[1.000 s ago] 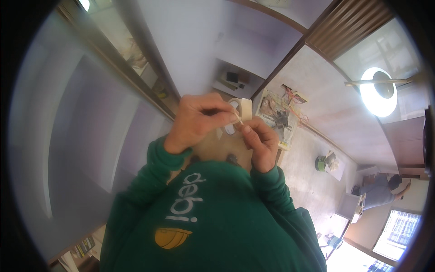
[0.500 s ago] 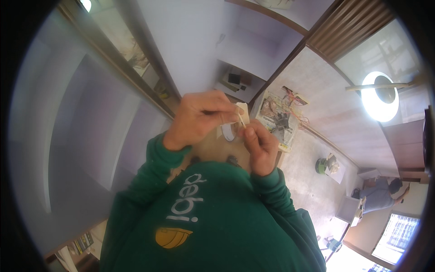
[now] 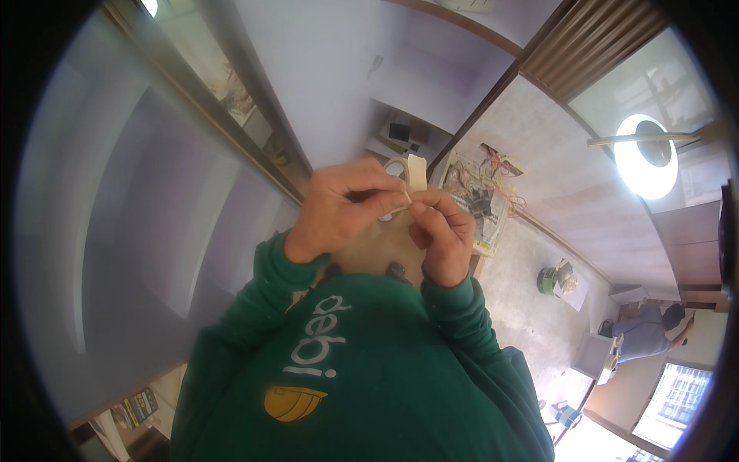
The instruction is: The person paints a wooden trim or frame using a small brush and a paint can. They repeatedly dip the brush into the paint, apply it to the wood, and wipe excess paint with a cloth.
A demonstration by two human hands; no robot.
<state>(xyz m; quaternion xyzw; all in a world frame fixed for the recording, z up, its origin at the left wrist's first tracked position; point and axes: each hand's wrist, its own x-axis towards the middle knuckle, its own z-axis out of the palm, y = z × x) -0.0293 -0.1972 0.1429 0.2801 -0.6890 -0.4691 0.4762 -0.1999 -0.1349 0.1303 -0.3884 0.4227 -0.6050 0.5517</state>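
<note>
The left hand (image 3: 342, 208), emerging from a green long sleeve, is curled with thumb and fingers pinched on a pale cream roll of masking tape (image 3: 396, 173), of which only part of the ring shows above the knuckles. The right hand (image 3: 445, 231), also in a green sleeve, is closed in a narrow pinch, its thumb and forefinger gripping the lower end of a short cream strip of tape (image 3: 416, 172) that stands upright just beside the roll. Both hands meet at the fingertips, touching each other in front of the chest, directly above a green sweatshirt with white lettering and a yellow emblem (image 3: 346, 377). Whether the strip remains joined to the roll cannot be told, as the fingers hide the junction. Below and beyond the hands lies a flat panel strewn with red and yellow loose wires (image 3: 485, 189) resting on a grey speckled floor (image 3: 531, 323). A small green round object (image 3: 548, 280) sits on that floor, well apart from the hands. A round white ceiling-type lamp (image 3: 645, 156) glows at the upper right, and another person in grey clothing (image 3: 647, 339) crouches near the right edge.
</note>
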